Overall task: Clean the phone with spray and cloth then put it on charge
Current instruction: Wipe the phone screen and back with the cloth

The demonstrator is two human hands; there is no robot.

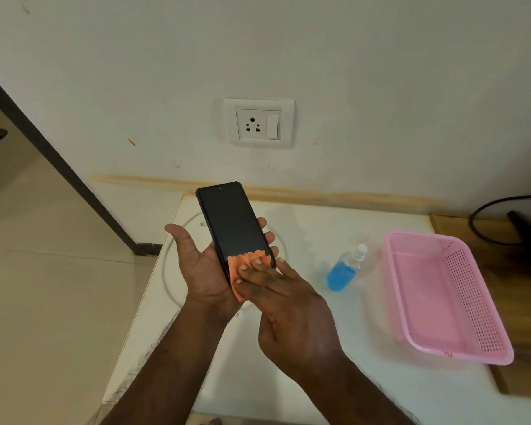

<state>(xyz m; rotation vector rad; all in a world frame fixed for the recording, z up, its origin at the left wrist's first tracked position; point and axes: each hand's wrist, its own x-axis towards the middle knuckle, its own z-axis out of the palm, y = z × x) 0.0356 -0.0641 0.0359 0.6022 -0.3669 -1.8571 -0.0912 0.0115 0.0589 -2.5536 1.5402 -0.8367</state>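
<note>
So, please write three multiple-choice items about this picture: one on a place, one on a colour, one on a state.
1. Where is the spray bottle?
A. inside the basket
B. on the table, left of the pink basket
C. on the floor

2. What colour is the cloth?
A. orange
B. green
C. white

3. What is plugged into the wall socket?
A. a charger
B. a lamp
C. nothing

Answers: 1 B, it lies beside the basket. 2 A, orange shows under the right hand on the phone, which rests in the left hand. 3 C, its holes are bare.
</note>
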